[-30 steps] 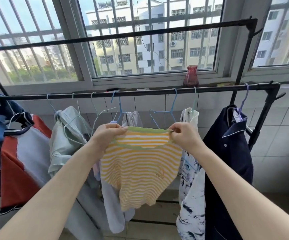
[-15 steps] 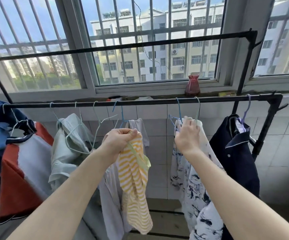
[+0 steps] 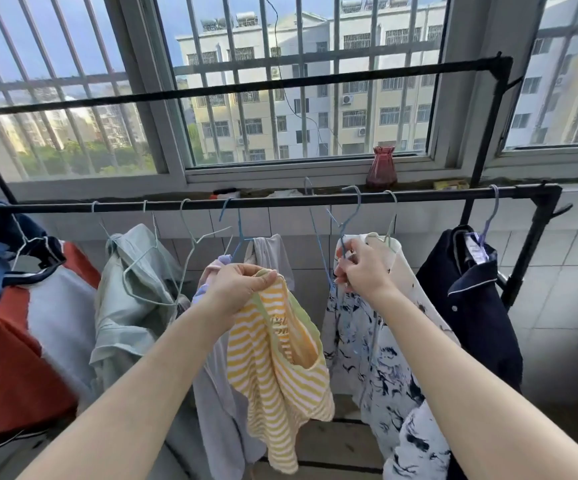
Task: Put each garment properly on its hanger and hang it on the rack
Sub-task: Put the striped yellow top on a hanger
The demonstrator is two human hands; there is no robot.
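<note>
Head view, hanger-fetching step: left hand [image 3: 237, 287] gripping bunched yellow-striped shirt [image 3: 277, 372], right hand [image 3: 363, 270] pinching empty blue wire hanger [image 3: 344, 226] on rack rail [image 3: 280, 201]; next, likely unhooking and threading through neckline.

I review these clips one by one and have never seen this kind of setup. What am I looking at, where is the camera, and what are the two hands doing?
There is no machine here: a person wears a camera on the head, looking forward and down along both bare arms. In front is a black clothes rack under a barred window, with several garments already on wire hangers. The left hand grips a yellow striped top by its neckline; the top is not on a hanger yet. The right hand pinches a blue wire hanger hooked on the rail, beside a white patterned garment. A red vase stands on the sill.
</note>
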